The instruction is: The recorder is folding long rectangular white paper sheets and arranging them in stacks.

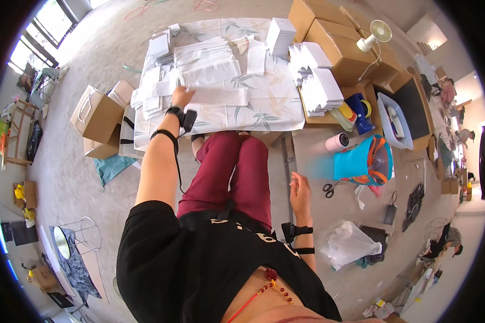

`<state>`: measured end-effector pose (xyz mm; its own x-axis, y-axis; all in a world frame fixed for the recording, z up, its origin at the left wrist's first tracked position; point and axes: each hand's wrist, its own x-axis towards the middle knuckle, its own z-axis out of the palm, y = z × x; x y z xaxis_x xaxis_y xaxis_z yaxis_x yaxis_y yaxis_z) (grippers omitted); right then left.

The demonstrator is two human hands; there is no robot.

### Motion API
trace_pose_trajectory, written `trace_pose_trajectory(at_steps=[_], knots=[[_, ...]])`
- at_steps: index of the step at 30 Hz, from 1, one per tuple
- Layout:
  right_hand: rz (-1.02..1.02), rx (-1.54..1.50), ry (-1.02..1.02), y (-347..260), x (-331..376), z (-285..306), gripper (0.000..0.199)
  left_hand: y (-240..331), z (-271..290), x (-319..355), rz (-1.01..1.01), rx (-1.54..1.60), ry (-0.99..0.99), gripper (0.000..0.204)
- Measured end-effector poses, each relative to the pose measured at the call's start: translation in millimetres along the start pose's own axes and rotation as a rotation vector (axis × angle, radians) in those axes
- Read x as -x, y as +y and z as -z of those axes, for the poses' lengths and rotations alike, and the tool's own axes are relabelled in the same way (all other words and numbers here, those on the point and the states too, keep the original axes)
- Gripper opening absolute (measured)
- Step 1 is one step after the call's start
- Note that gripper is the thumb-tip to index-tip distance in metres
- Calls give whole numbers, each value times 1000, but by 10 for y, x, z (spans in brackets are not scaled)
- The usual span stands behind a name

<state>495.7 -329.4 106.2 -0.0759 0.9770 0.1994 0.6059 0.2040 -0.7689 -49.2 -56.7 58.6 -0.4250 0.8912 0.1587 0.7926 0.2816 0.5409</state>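
Head view looks straight down on a low bench (275, 110) covered with a leaf-patterned cloth, where white paper sheets and envelopes lie in loose stacks. Brown cardboard boxes (334, 46) crowd its far right corner, with a small white fan (380, 31) standing on them. More stacks of white paper (318, 81) lean against the boxes. On the floor to the left stand paper carrier bags (97, 116); to the right lie a turquoise bag (361, 161), a white tape roll (337, 142) and scissors (328, 188).

The person sits at the bench in dark red trousers. The left hand (182, 97) reaches forward and rests flat on a long white sheet (218, 97) at the near middle of the cloth, its grip spread, fingers pressing the paper's left end. The right hand (300, 192) hangs beside the right knee above the floor, fingers loosely open, holding nothing.
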Motion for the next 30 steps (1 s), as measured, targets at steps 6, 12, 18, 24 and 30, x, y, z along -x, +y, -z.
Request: trace_pose_trajectory(at_steps=[6, 12, 18, 24, 30], knots=[[-95, 77, 34, 34, 316, 131, 32, -125, -454, 1064, -212, 229, 232, 27], [-56, 75, 26, -41, 492, -61, 31, -466, -315, 2202, -145, 312, -259, 26], [61, 107, -7, -408, 519, -211, 28, -1053, 53, 2973, 30, 466, -566, 27], [114, 127, -85, -551, 584, -398, 28, -1515, 370, 3361, 190, 510, -538, 27], [170, 151, -227, -790, 472, -446, 27, -1915, 499, 3645, 329, 557, -516, 28]])
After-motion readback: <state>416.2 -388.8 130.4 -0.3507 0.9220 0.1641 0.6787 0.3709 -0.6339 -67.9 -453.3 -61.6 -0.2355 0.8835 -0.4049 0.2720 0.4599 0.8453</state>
